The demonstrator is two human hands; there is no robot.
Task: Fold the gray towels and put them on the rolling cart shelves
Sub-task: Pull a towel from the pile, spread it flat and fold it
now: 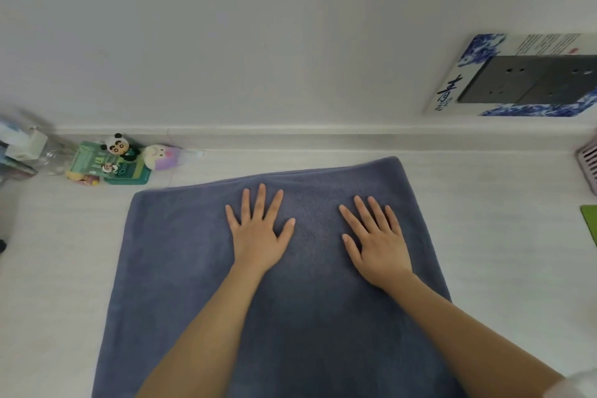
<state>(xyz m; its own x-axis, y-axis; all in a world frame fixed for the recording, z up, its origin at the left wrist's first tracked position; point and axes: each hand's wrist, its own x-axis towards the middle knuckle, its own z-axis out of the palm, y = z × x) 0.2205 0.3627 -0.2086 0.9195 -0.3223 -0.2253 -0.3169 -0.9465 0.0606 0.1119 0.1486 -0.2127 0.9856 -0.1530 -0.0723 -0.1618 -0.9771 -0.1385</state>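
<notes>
A blue-gray towel [181, 268] lies spread flat on the white table, reaching from near the back wall down to the bottom edge of the view. My left hand [258, 233] rests palm down on the towel's upper middle, fingers straight and spread. My right hand [378, 242] lies flat on the towel a little to the right, fingers straight and pointing up-left. Neither hand holds anything. The rolling cart is not in view.
Small toys [119, 155] with a panda figure, a green box and a round plush sit at the back left next to a clear bottle [51, 155]. A wall socket plate [529, 77] is at the upper right. A pink basket [589, 161] and a green object [589, 223] show at the right edge.
</notes>
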